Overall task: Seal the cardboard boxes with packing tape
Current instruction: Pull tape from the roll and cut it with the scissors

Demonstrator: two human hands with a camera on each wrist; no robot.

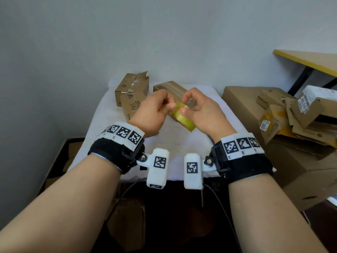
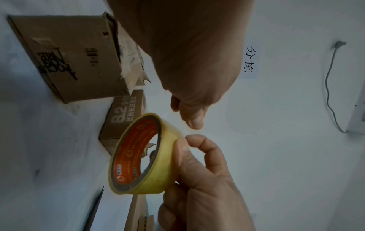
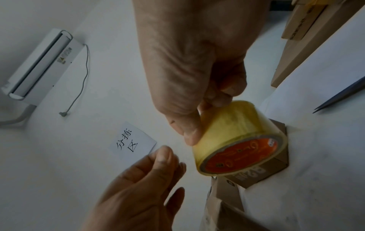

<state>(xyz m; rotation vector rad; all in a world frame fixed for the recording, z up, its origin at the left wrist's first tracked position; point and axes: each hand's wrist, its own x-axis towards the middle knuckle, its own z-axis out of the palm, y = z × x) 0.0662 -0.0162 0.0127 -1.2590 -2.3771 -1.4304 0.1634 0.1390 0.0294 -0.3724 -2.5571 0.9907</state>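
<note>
My right hand (image 1: 184, 104) grips a yellowish roll of packing tape (image 1: 182, 116) with an orange core above the white-covered table (image 1: 182, 148), thumb on its outer face. In the right wrist view the roll (image 3: 237, 134) hangs over a small printed box (image 3: 262, 170). My left hand (image 1: 168, 101) hovers at the roll's upper edge with loosely curled fingers. In the wrist views a small gap shows between the left thumb (image 2: 195, 123) and the roll (image 2: 142, 153), and no pulled tape is visible. A box with a torn, raised flap (image 1: 132, 86) stands at the back left, a printed box (image 1: 130, 106) before it, and another box (image 1: 171, 89) behind my hands.
A large carton (image 1: 244, 110) and a heap of flattened, torn boxes (image 1: 300, 117) crowd the right side, under a yellow-edged table (image 1: 310, 61). More boxes sit on the floor at the left (image 1: 73, 152) and under the table's front (image 1: 127, 221). A wall stands right behind the table.
</note>
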